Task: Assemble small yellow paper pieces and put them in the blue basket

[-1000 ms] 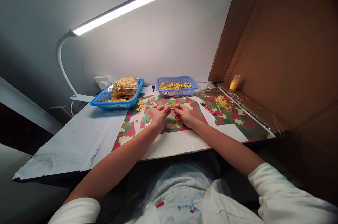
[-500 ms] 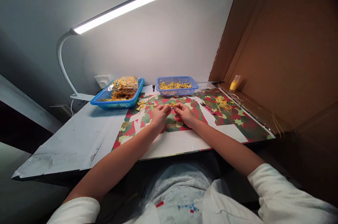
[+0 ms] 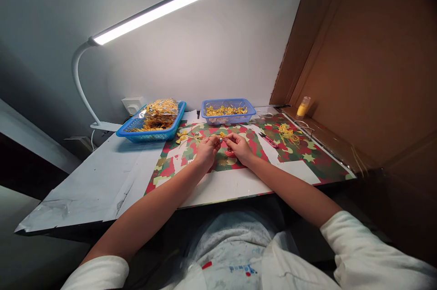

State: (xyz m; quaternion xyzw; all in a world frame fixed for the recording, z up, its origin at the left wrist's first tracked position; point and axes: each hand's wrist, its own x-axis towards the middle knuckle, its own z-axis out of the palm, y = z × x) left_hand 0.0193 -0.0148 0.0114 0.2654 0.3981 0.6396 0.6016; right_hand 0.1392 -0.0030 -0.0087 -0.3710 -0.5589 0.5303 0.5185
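My left hand (image 3: 206, 151) and my right hand (image 3: 240, 149) meet above the patterned sheet, fingertips almost touching. Both are closed in a pinch on a gold ribbon bow (image 3: 222, 134), which shows between and just beyond the fingers. A small shiny silver round piece (image 3: 221, 140) sits at the fingertips; its kind is too small to make out. Just left of my left hand lie more gold bows (image 3: 182, 136) with thin cords. A pair of red-handled thread snips (image 3: 269, 140) rests to the right of my right hand.
A blue basket (image 3: 150, 135) holds gold bows and a clear bag of them. Another basket (image 3: 228, 119) with gold pieces stands at the back. Yellow cord (image 3: 288, 134) lies at right, near a yellow-filled bottle (image 3: 303, 106). A lamp (image 3: 160, 10) hangs above; cardboard (image 3: 368, 62) walls the right side.
My fingers have shifted very slightly around the bow, and the silver piece shows a little more clearly. The view has moved a touch; the rest stays put.
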